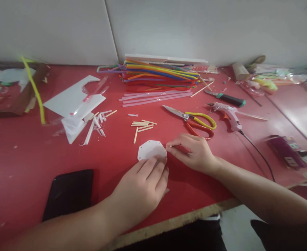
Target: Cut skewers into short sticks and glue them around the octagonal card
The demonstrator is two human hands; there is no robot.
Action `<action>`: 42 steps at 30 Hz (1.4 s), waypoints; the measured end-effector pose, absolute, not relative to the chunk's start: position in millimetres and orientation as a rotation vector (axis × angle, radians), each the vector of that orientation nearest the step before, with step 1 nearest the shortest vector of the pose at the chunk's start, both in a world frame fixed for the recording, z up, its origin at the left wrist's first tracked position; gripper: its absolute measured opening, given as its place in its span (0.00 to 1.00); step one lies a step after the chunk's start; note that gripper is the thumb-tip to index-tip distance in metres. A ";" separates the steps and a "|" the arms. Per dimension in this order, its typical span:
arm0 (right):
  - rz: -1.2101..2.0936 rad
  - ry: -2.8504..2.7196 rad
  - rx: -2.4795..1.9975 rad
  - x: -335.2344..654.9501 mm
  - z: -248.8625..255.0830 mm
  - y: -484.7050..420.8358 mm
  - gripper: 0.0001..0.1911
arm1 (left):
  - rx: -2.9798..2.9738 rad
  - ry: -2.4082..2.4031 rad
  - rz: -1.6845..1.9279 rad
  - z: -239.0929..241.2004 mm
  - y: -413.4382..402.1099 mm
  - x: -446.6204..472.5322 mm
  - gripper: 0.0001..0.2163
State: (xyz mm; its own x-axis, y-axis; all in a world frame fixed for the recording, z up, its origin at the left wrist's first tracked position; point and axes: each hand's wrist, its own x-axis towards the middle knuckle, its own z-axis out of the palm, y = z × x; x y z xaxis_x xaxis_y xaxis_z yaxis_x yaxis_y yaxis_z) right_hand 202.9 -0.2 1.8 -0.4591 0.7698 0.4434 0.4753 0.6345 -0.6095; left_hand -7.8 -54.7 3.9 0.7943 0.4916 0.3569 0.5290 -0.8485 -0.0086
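Resting close-set fingers of the left hand (146, 183) across the near right part of a small white card (149, 150), with the right hand (196, 153) just off its right edge. Hinging on one narrow relation: card edge to right fingertips, side by side, with hardly any gap. Seeing thumb and forefinger of the right hand drawn nearly together in a narrow pinch, pointing left at the card; cannot tell of any small piece between them. Cannot tell, either, of a grip beneath the left fingers, only of contact from above.

Placing the card: flat on the red table (111, 150), left of the right fingertips and on the far side of the left knuckles. Finding no clear long axis in it, only a many-cornered outline with small dark marks near the rim. Judging the left hand nearer, by overlap; the right merely bordering.

Noting just beyond the card a loose group of short sticks (144, 124), mostly aligned left to right, with one at the near left end running near to far. Noting also scissors (187, 118) beyond the right hand, blades aimed far left, red handle close to the knuckles.
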 end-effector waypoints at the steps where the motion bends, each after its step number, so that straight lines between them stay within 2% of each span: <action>1: 0.520 -2.159 -0.947 203.3 2.3 -0.6 0.02 | -2.876 -0.819 -0.514 3.7 -54.8 -7.9 0.14; 42: 0.662 -2.137 -1.027 203.2 6.8 -1.8 0.04 | -2.831 -0.812 -0.523 3.1 -57.7 -6.7 0.13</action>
State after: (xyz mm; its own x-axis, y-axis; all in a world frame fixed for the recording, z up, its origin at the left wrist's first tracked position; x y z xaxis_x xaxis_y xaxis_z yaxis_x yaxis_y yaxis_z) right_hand 203.2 -1.8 6.8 -0.4685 0.8128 0.3462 0.4745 0.5620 -0.6775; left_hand -6.7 -57.7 3.1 0.7926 0.4848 0.3699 0.5372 -0.8421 -0.0475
